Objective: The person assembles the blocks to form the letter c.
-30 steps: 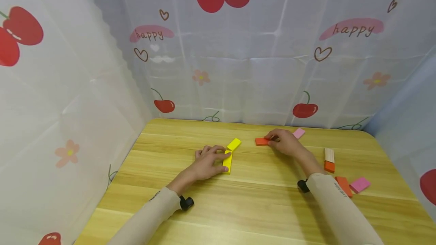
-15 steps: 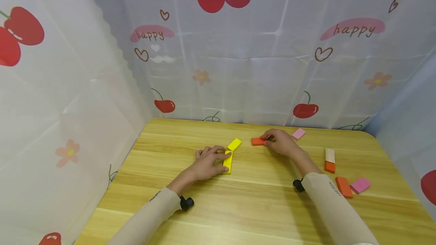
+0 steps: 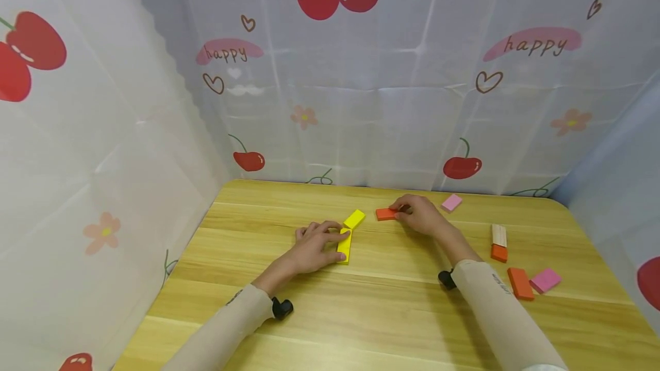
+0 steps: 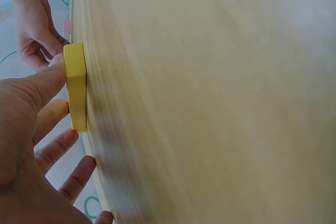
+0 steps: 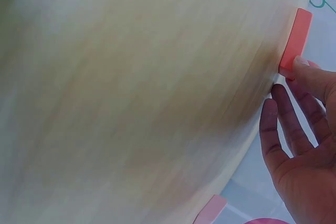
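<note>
Pinching the right end of the red block, the right hand is at the far part of the surface in the head view. The block's long axis runs left to right, its free end facing the far yellow block across a gap. Left of both, and nearer the front, is the left hand, loosely spread, thumb and forefinger touching the near yellow block, whose long axis runs near to far. From the left wrist, the fingers look fairly straight and fanned along the yellow, with the right hand beyond; the red block does not show. From the right wrist, the thumb and at least one finger hold only one end of the red block, the others standing apart; what looks like the far yellow block lies past the free end, not touching it.
</note>
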`<action>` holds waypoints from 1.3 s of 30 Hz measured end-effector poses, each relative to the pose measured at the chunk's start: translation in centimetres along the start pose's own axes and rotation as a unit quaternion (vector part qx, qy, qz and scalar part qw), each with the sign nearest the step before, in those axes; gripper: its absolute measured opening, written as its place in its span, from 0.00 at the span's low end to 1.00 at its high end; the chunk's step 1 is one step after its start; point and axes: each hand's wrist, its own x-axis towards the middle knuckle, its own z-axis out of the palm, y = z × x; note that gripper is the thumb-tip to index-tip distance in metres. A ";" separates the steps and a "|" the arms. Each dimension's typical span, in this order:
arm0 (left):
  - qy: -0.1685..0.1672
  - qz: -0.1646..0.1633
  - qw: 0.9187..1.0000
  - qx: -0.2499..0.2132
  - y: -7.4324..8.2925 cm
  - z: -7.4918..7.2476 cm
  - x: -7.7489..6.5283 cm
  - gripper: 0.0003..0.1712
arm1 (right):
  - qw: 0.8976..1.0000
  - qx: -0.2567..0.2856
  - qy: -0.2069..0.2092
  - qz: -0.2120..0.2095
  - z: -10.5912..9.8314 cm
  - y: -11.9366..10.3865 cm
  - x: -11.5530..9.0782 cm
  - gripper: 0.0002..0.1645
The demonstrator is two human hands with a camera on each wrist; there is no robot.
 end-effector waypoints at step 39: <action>-0.006 -0.003 1.000 0.011 0.0 0.0 -0.1 0.34 | 1.000 0.005 -0.001 0.008 1.8 -1.1 2.4 0.15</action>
